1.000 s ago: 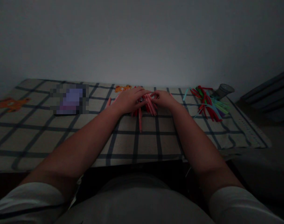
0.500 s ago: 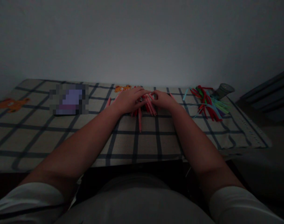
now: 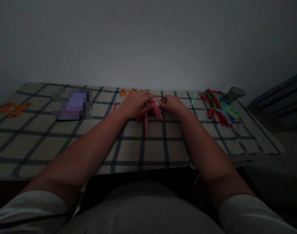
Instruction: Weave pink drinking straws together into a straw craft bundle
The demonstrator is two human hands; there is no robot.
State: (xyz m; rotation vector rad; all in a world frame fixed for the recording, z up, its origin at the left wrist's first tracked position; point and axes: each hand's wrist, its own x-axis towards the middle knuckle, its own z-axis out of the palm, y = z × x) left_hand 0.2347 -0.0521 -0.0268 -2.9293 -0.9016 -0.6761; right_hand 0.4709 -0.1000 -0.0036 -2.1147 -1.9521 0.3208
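Both my arms reach out over a checked tablecloth [image 3: 143, 149] in dim light. My left hand [image 3: 133, 104] lies palm down over a small heap of pink paper strips [image 3: 154, 112], its fingers stretched toward the right. My right hand [image 3: 172, 103] sits just beside it, fingers curled in a pinch on the end of one pink strip [image 3: 159, 100]. The fingertips of both hands nearly meet above the heap. One pink strip [image 3: 146, 125] sticks out toward me.
A loose pile of red, green and blue paper strips [image 3: 219, 107] lies at the right, with a dark jar [image 3: 232, 94] behind it. A blurred purple object [image 3: 74, 103] rests at the left. Orange bear prints mark the cloth. A wall rises behind the table.
My right hand has drawn slightly to the right, away from my left fingertips, with a pink strip end in its pinch. My left hand has stayed put.
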